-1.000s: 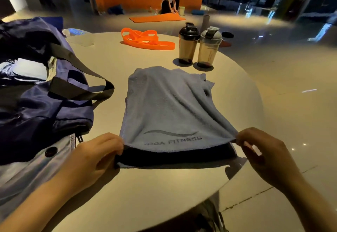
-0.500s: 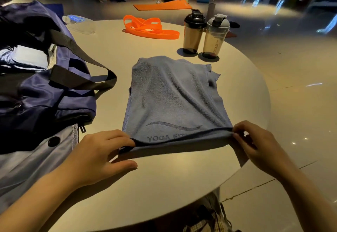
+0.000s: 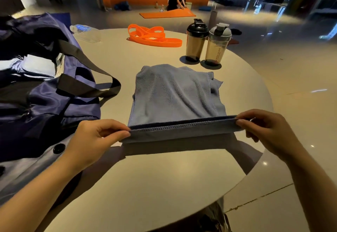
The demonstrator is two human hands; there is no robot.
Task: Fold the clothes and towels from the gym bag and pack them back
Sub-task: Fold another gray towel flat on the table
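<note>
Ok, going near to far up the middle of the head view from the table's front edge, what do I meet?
Lifted hem of the blue towel, pinched by left hand and right hand → orange resistance bands → orange mat on the floor.

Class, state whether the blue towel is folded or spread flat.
Folded: the blue towel lies in layers, its near edge pinched and lifted by the left hand and right hand.

Head-worn view, close, angled down over table [image 3: 164, 186]

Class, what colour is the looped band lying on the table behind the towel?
Orange; the band shows clearly in the head view.
</note>
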